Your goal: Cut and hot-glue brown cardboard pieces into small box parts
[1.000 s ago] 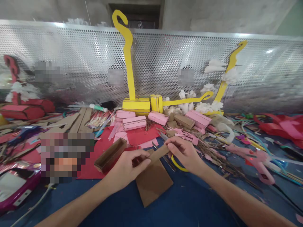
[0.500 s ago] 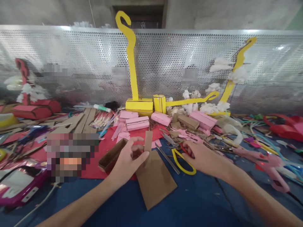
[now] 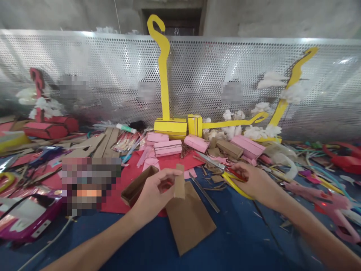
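Note:
My left hand point(image 3: 158, 188) pinches a small strip of brown cardboard point(image 3: 179, 182) upright between thumb and fingers. Below it, a flat brown cardboard piece point(image 3: 190, 222) lies on the blue table. Just beyond my left wrist is an open cardboard box point(image 3: 138, 186), resting on red sheet material point(image 3: 113, 203). A pair of scissors point(image 3: 213, 161) is in my right hand point(image 3: 251, 178), blades pointing away to the left; its handles show red and yellow. Between my hands lies a slim metal blade or ruler point(image 3: 205, 195).
Several pink boxes point(image 3: 168, 148) and yellow hooked cardboard forms point(image 3: 170, 125) stand along the perforated metal panel point(image 3: 113, 75). A pink glue gun point(image 3: 324, 197) lies at right, with cords and scraps. Cardboard strips point(image 3: 105, 143) and a purple-and-white object point(image 3: 31, 218) are at left.
My right hand has picked the scissors up from the table and moved slightly right. The cardboard strip has turned and come lower in my left fingers. The view has shifted a little.

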### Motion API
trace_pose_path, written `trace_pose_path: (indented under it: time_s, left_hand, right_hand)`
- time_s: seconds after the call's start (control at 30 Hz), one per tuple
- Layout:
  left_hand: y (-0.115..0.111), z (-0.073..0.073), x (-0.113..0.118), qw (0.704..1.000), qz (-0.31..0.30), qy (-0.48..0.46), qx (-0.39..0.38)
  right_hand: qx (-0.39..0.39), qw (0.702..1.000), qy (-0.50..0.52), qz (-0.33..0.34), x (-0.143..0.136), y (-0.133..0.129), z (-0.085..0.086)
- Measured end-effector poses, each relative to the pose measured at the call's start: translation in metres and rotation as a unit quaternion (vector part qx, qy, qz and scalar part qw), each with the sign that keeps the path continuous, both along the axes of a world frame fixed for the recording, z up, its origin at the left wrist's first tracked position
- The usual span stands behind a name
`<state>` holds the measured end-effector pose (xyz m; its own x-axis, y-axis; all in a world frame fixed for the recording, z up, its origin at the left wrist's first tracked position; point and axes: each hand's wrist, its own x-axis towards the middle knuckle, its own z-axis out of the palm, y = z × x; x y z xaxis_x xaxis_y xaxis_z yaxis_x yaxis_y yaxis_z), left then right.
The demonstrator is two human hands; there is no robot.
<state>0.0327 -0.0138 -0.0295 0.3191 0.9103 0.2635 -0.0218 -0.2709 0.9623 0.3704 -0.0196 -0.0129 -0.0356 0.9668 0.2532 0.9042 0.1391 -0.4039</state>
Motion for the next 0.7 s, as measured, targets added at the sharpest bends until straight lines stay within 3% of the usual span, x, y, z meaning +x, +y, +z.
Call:
trace_pose_path:
  time_s: [0.17,0.33,0.43,0.7]
  left_hand:
    - [0.005,0.002,-0.001,0.998,0.058,-0.006,-0.019]
    - [0.004,0.002,-0.002,0.981,0.030,-0.133,-0.135]
    - [0.002,0.004,-0.002,0.970,0.011,-0.155,-0.185]
    - [0.000,0.011,0.000,0.977,-0.009,-0.170,-0.128]
  right_hand:
    - [-0.006,0.998,0.039,0.052,-0.013,-0.001,-0.008]
    - [-0.007,0.998,0.012,0.055,-0.033,-0.015,-0.022]
    - [-0.018,0.998,0.024,0.061,-0.044,-0.022,-0.028]
    - [-0.034,0.993,0.053,0.097,-0.068,-0.036,-0.016]
